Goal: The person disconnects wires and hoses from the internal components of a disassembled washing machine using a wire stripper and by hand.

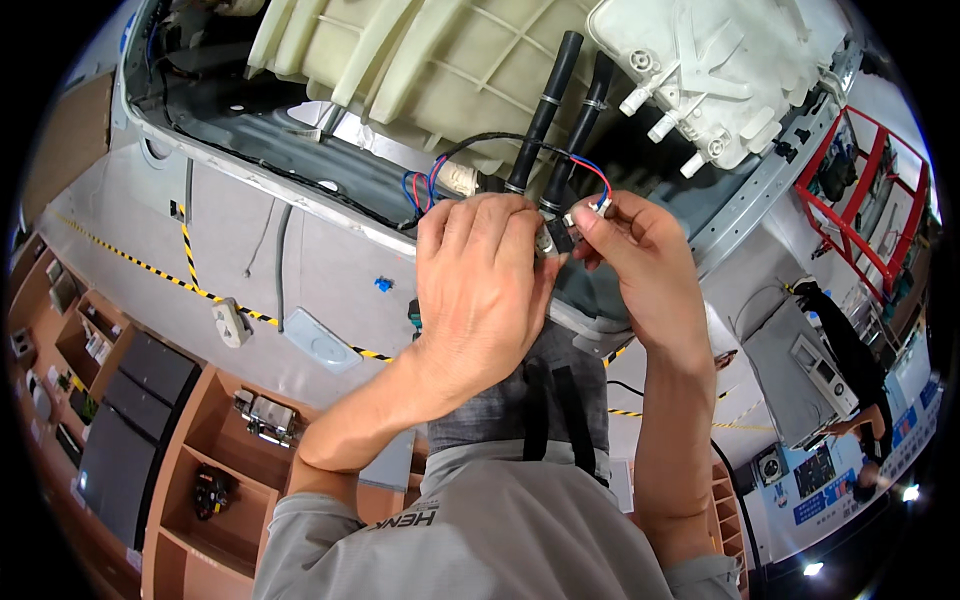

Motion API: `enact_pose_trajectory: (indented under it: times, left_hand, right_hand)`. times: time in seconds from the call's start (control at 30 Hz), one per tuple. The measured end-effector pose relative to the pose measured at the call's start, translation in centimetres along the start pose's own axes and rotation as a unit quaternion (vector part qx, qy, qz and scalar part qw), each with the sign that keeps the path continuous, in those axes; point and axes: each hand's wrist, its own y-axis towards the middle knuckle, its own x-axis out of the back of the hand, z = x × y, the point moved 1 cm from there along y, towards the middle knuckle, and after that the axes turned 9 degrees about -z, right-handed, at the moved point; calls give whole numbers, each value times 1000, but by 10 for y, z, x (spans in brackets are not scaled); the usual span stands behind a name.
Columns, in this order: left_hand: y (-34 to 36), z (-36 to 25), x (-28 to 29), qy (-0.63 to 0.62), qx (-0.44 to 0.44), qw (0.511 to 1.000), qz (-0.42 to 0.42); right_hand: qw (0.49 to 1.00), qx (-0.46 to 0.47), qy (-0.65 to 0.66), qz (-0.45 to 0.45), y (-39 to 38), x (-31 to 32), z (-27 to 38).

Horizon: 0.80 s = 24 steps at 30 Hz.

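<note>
My left hand [474, 290] is closed around a small pale part with a dark block [560, 237] showing beyond its fingers; most of that part is hidden. Pinched between the thumb and fingers of my right hand [648, 262] is a white wire connector [601, 206]. Red and blue wires [592, 168] run from it into a black-sleeved harness [490, 137] that arches left above my left hand. The connector is close beside the dark block; whether they touch, I cannot tell. Two black rubber hoses [546, 108] with clamps rise just behind my hands.
A large cream plastic tub [440, 65] and a white plastic housing [720, 75] sit in the grey metal frame [290, 190] of an appliance. A blue clip [384, 284] and a white power strip [231, 322] lie on the floor. A red metal rack [868, 215] stands right; wooden shelves [215, 440] stand left.
</note>
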Motion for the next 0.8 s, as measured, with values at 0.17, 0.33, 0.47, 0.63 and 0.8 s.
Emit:
enact_pose_trajectory:
  times: [0.17, 0.33, 0.47, 0.63, 0.8]
  left_hand:
    - [0, 1, -2, 0, -9, 1000, 3]
    - [0, 1, -4, -1, -10, 1000, 6]
    - [1, 2, -4, 4, -23, 1000, 4]
    - [-1, 2, -4, -6, -24, 1000, -1]
    - [0, 2, -2, -3, -11, 1000, 4]
  right_hand:
    - [999, 28, -18, -40, -1, -7, -10]
    - [994, 78, -73, -36, 1, -5, -15]
    - [996, 58, -60, -15, 1, -6, -10]
    - [993, 53, -102, 10, 0, -2, -9]
    - [997, 29, -54, -56, -13, -1, 0]
